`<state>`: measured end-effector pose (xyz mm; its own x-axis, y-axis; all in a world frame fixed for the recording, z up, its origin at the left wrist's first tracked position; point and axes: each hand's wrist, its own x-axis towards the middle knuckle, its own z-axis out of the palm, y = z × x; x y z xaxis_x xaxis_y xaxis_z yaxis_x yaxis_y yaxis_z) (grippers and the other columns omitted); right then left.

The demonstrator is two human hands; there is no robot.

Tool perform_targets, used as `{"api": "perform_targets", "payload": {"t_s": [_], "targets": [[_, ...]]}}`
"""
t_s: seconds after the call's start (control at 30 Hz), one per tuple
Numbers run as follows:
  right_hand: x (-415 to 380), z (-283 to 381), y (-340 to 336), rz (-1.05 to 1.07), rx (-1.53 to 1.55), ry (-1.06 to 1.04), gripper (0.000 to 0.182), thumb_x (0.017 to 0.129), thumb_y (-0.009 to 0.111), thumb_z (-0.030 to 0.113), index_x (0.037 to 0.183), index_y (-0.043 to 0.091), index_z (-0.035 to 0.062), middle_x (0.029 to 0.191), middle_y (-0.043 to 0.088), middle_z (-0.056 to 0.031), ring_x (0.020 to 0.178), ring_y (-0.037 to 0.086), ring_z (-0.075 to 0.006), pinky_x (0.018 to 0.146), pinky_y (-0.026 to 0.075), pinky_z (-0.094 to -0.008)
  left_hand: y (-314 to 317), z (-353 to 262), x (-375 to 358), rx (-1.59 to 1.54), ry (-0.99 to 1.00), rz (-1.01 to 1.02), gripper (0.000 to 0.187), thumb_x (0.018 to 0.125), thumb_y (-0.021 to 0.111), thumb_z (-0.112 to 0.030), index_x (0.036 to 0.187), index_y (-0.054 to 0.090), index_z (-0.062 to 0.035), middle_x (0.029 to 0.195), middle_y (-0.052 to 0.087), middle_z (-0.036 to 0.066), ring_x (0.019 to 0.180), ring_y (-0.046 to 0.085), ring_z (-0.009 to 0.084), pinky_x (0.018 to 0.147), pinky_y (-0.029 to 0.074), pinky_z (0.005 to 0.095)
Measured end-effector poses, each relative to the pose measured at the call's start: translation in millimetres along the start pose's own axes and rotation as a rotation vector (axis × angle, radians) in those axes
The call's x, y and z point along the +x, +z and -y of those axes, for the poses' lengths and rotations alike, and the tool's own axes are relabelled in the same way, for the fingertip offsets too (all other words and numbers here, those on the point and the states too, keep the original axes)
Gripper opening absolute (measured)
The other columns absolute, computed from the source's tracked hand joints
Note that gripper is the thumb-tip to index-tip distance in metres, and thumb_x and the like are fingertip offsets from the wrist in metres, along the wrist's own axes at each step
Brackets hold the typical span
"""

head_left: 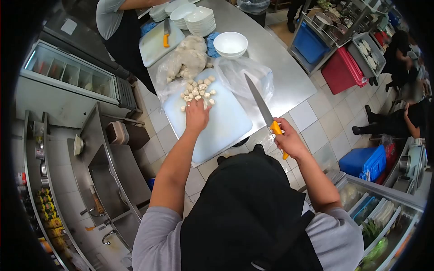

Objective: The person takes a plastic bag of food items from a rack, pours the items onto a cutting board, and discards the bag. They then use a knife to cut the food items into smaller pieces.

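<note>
On the board [224,119], mushrooms [199,86] lie around the loosely spread left fingers [195,104]; right fingers [283,122] grip a knife [262,103].

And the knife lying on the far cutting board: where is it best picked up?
Best by its orange handle, probably from the wearer's side: the handle points this way, and the blade points away. The right hand holds another knife, so the left hand looks the likelier choice.
</note>
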<state>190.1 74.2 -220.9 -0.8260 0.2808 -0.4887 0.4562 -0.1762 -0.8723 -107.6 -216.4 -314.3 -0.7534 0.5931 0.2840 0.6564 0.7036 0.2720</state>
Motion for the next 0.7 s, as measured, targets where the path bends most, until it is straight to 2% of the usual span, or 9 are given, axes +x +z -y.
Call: {"api": "perform_targets", "payload": {"t_s": [0.07, 0.2, 0.3, 0.4, 0.47, 0.5, 0.57, 0.6, 0.7], "targets": [[-4.4, -5.6, 20.2, 0.037, 0.116, -0.021, 0.063, 0.097, 0.059, -0.007, 0.157, 0.050, 0.0091, 0.114, 0.061, -0.0065, 0.071, 0.060, -0.0118, 0.057, 0.049, -0.0271, -1.3, 1.4, 3.8, 0.066, -0.142, 0.045, 0.040, 0.100, 0.080, -0.032, 0.124, 0.067, -0.0026, 0.121, 0.063, 0.021, 0.120, 0.058, 0.0432, 0.100, 0.049, 0.0572], [-4.7, -25.0, 56.5, 0.078, 0.101, 0.012, 0.069, 0.095, 0.055, -0.011, 0.159, 0.049, 0.0129, 0.119, 0.061, -0.0064, 0.069, 0.058, -0.0101, 0.058, 0.048, -0.0252, -5.7, 10.9, 10.2, 0.015, -0.222, -0.001, 0.039, 0.101, 0.080, -0.034, 0.118, 0.067, -0.0014, 0.116, 0.064, 0.023, 0.117, 0.059, 0.0443, 0.099, 0.050, 0.0577], [-12.9, -26.6, 72.0, 0.081, -0.036, 0.020, 0.067, 0.095, 0.055, -0.011, 0.158, 0.050, 0.0131, 0.118, 0.061, -0.0059, 0.069, 0.059, -0.0097, 0.059, 0.048, -0.0250, -20.7, 11.0, 6.3, -0.111, -0.214, -0.007, 0.039, 0.101, 0.079, -0.035, 0.116, 0.068, -0.0007, 0.112, 0.065, 0.023, 0.114, 0.060, 0.0445, 0.098, 0.050, 0.0571], [-22.1, -30.4, 75.5, 0.105, -0.144, 0.040, 0.066, 0.096, 0.056, -0.010, 0.157, 0.052, 0.0135, 0.117, 0.062, -0.0053, 0.070, 0.060, -0.0099, 0.059, 0.049, -0.0261, -33.0, 7.2, -19.4, -0.208, -0.203, -0.137, 0.039, 0.101, 0.079, -0.032, 0.118, 0.066, 0.0003, 0.115, 0.066, 0.025, 0.112, 0.060, 0.0460, 0.099, 0.049, 0.0562], [-26.9, -37.7, 78.8, 0.087, -0.256, 0.087, 0.064, 0.096, 0.057, -0.008, 0.156, 0.053, 0.0143, 0.116, 0.062, -0.0055, 0.072, 0.061, -0.0105, 0.060, 0.050, -0.0272, -26.5, 8.9, -52.5, -0.262, -0.128, -0.235, 0.038, 0.100, 0.079, -0.033, 0.119, 0.068, -0.0024, 0.121, 0.062, 0.023, 0.115, 0.059, 0.0446, 0.097, 0.049, 0.0573], [-27.0, -47.1, 78.9, 0.082, -0.261, 0.096, 0.064, 0.096, 0.057, -0.008, 0.156, 0.053, 0.0143, 0.116, 0.062, -0.0055, 0.072, 0.061, -0.0105, 0.060, 0.050, -0.0272, -23.8, 5.8, -68.8, -0.272, -0.133, -0.230, 0.038, 0.100, 0.079, -0.033, 0.119, 0.068, -0.0024, 0.121, 0.062, 0.023, 0.115, 0.059, 0.0446, 0.097, 0.049, 0.0573], [-26.1, -63.7, 84.0, 0.059, -0.213, 0.114, 0.056, 0.099, 0.059, 0.000, 0.154, 0.052, 0.0091, 0.103, 0.067, -0.0063, 0.070, 0.066, -0.0135, 0.058, 0.054, -0.0309, -22.8, -8.0, -95.3, -0.153, -0.075, 0.037, 0.041, 0.098, 0.081, -0.032, 0.126, 0.068, -0.0048, 0.131, 0.059, 0.021, 0.120, 0.057, 0.0427, 0.099, 0.047, 0.0578], [-25.8, -71.6, 85.2, 0.061, -0.221, 0.130, 0.056, 0.099, 0.059, 0.000, 0.154, 0.052, 0.0091, 0.103, 0.067, -0.0063, 0.070, 0.066, -0.0135, 0.058, 0.054, -0.0309, -15.1, -6.6, -103.7, -0.122, -0.083, 0.130, 0.049, 0.097, 0.082, -0.034, 0.135, 0.067, -0.0061, 0.140, 0.057, 0.020, 0.125, 0.054, 0.0411, 0.103, 0.043, 0.0573], [-27.8, -70.6, 89.0, 0.062, -0.126, 0.201, 0.052, 0.102, 0.055, 0.001, 0.153, 0.049, 0.0086, 0.101, 0.067, -0.0078, 0.066, 0.066, -0.0145, 0.057, 0.055, -0.0318, -1.8, -1.1, -110.3, -0.119, -0.086, 0.061, 0.056, 0.097, 0.081, -0.038, 0.141, 0.065, -0.0059, 0.143, 0.055, 0.020, 0.126, 0.052, 0.0418, 0.105, 0.041, 0.0564]]}}
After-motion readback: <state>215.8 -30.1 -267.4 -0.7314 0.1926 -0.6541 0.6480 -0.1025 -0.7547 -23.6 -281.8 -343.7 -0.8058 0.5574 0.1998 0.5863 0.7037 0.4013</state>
